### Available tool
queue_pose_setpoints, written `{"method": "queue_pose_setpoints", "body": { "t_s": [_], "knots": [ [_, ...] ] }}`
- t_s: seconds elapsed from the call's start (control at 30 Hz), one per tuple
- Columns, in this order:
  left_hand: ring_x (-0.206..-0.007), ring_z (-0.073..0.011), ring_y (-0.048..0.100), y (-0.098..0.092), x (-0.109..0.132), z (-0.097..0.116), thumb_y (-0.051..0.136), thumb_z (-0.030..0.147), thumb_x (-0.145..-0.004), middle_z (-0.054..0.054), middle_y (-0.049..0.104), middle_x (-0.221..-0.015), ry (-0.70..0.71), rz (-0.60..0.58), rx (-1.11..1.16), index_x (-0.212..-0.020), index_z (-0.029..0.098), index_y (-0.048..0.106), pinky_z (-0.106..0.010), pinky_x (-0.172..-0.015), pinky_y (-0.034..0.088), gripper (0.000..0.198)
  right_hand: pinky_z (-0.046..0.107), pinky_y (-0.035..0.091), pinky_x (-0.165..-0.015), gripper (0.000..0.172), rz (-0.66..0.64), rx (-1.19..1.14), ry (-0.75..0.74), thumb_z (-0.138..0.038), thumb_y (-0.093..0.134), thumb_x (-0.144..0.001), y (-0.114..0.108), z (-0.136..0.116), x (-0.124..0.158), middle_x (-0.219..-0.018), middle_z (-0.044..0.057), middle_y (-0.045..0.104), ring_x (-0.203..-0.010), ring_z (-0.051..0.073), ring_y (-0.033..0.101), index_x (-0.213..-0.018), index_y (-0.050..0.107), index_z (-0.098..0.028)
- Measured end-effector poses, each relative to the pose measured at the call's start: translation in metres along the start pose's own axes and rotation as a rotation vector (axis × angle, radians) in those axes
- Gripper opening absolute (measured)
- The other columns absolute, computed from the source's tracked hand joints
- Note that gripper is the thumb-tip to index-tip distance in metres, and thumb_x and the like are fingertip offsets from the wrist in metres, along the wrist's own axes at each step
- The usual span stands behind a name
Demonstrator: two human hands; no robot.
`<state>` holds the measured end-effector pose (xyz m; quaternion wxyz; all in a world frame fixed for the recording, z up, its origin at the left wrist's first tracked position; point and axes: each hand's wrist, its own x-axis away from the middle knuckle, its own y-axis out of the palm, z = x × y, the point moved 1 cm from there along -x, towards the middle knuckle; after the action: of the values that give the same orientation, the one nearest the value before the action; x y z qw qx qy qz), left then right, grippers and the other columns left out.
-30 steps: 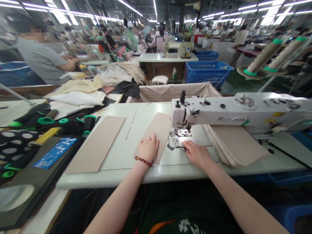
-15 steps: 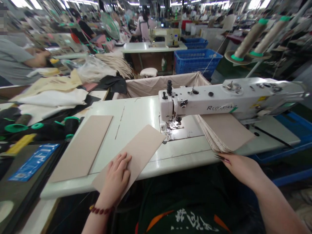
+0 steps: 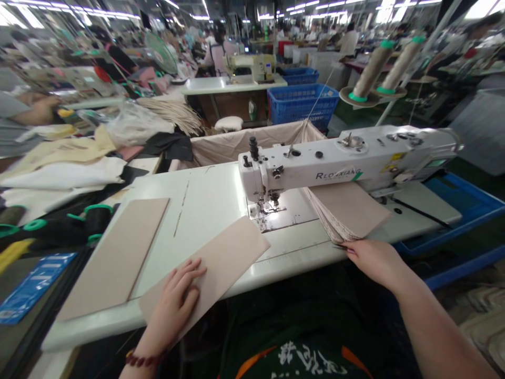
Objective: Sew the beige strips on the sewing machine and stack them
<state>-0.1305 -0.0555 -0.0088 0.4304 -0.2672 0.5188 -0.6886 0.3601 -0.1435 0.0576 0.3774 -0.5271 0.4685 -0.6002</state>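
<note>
My left hand (image 3: 179, 295) lies with its fingers stretched out on a beige fabric panel (image 3: 232, 247). That panel slants across the table's front edge, its far end just in front of the sewing machine's needle area (image 3: 272, 202). At the right, my right hand (image 3: 369, 258) is closed around small thread snips (image 3: 340, 246), mostly hidden by the fingers, with only dark pointed tips showing. It is by the near corner of a stack of beige panels (image 3: 351, 208), which lies partly under the machine arm. Another pile of flat beige panels (image 3: 118, 252) rests on the table's left side.
The white sewing machine (image 3: 300, 163) spans the table's right half. Thread cones (image 3: 373, 68) stand behind it. A cloth-lined bin (image 3: 244, 139) adjoins the far edge, with blue baskets (image 3: 303, 100) beyond. Black thread spools (image 3: 97, 221) and fabric pieces (image 3: 63, 171) lie at left.
The view has shifted so the machine and table appear further left. The slanted panel's far end has come slightly away from the needle area, toward me. My right hand stays by the stack's corner.
</note>
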Motion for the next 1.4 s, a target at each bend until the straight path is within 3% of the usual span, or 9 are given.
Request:
{"method": "queue_pose_setpoints", "body": {
  "t_s": [0.2, 0.3, 0.43, 0.6, 0.73, 0.87, 1.07, 1.23, 1.4],
  "knots": [
    [-0.135, -0.0236, 0.036, -0.001, -0.005, 0.005, 0.041, 0.028, -0.092, -0.003, 0.046, -0.141, -0.013, 0.027, 0.002, -0.116, 0.026, 0.055, -0.049, -0.113, 0.028, 0.028, 0.03, 0.042, -0.059, 0.028, -0.037, -0.083, -0.062, -0.032, 0.044, -0.089, -0.006, -0.013, -0.003, -0.081, 0.004, 0.071, -0.071, 0.021, 0.065, -0.083, 0.071, -0.027],
    [-0.137, -0.0237, 0.033, -0.001, -0.013, 0.021, 0.04, 0.033, -0.095, -0.005, 0.044, -0.144, -0.017, 0.026, -0.009, -0.126, 0.025, 0.05, -0.049, -0.114, 0.024, 0.034, 0.03, 0.043, -0.063, 0.028, -0.031, -0.099, -0.067, -0.032, 0.045, -0.089, -0.005, -0.02, -0.008, -0.085, 0.005, 0.072, -0.074, 0.022, 0.065, -0.094, 0.072, -0.028],
    [-0.142, -0.0261, 0.021, 0.008, -0.033, 0.05, 0.038, 0.037, -0.097, -0.006, 0.031, -0.152, 0.038, -0.021, -0.071, -0.146, 0.027, 0.028, -0.053, -0.115, 0.016, 0.052, 0.031, 0.043, -0.064, 0.032, -0.02, -0.079, -0.026, -0.036, 0.041, -0.091, -0.001, -0.02, -0.018, -0.09, 0.007, 0.072, -0.077, 0.024, 0.066, -0.1, 0.07, -0.026],
    [-0.143, -0.0247, 0.02, 0.016, -0.058, 0.07, 0.038, 0.039, -0.097, -0.003, 0.029, -0.153, 0.225, -0.112, -0.08, -0.149, 0.03, 0.023, -0.051, -0.116, 0.011, 0.054, 0.031, 0.042, -0.067, 0.03, 0.018, -0.142, -0.089, -0.037, 0.042, -0.092, 0.0, -0.017, -0.012, -0.097, 0.004, 0.071, -0.082, 0.023, 0.065, -0.108, 0.067, -0.03],
    [-0.141, -0.0255, 0.025, 0.017, -0.069, 0.083, 0.043, 0.038, -0.095, -0.003, 0.035, -0.151, 0.303, -0.124, -0.029, -0.145, 0.03, 0.032, -0.052, -0.116, 0.011, 0.052, 0.027, 0.037, -0.06, 0.024, 0.051, -0.305, -0.151, -0.037, 0.043, -0.092, 0.007, -0.032, 0.005, -0.083, 0.0, 0.07, -0.073, 0.018, 0.063, -0.093, 0.065, -0.028],
    [-0.129, -0.0252, 0.041, 0.025, -0.075, 0.121, 0.054, 0.041, -0.09, -0.006, 0.045, -0.142, 0.325, -0.097, 0.103, -0.139, 0.027, 0.042, -0.046, -0.11, 0.031, 0.052, 0.027, 0.032, -0.052, 0.031, 0.102, -0.449, -0.093, -0.048, 0.041, -0.093, 0.029, -0.055, 0.019, -0.064, -0.003, 0.06, -0.059, 0.016, 0.057, -0.077, 0.052, -0.024],
    [-0.116, -0.025, 0.047, 0.056, -0.078, 0.185, 0.059, 0.024, -0.088, -0.007, 0.055, -0.123, 0.426, -0.091, 0.187, -0.136, 0.029, 0.045, -0.044, -0.099, 0.042, 0.05, 0.027, 0.04, -0.064, 0.026, 0.165, -0.654, -0.062, -0.046, 0.034, -0.097, 0.063, -0.072, 0.031, -0.083, 0.0, 0.063, -0.076, 0.018, 0.063, -0.092, 0.048, -0.024],
    [-0.109, -0.0259, 0.048, 0.074, -0.072, 0.197, 0.053, 0.021, -0.092, -0.007, 0.057, -0.108, 0.37, 0.047, 0.198, -0.11, 0.031, 0.065, -0.045, -0.091, 0.044, 0.024, 0.027, 0.039, -0.059, 0.021, 0.176, -0.644, -0.037, -0.044, 0.039, -0.096, 0.08, -0.069, 0.035, -0.082, 0.0, 0.063, -0.074, 0.019, 0.063, -0.091, 0.045, -0.024],
    [-0.111, -0.0243, 0.049, 0.076, -0.071, 0.198, 0.056, 0.02, -0.091, -0.006, 0.057, -0.108, 0.346, 0.119, 0.348, -0.098, 0.027, 0.067, -0.046, -0.097, 0.043, 0.015, 0.026, 0.037, -0.058, 0.018, 0.169, -0.623, -0.05, -0.041, 0.041, -0.096, 0.086, -0.075, 0.038, -0.079, -0.002, 0.064, -0.071, 0.018, 0.064, -0.091, 0.045, -0.024]
  ]
}}
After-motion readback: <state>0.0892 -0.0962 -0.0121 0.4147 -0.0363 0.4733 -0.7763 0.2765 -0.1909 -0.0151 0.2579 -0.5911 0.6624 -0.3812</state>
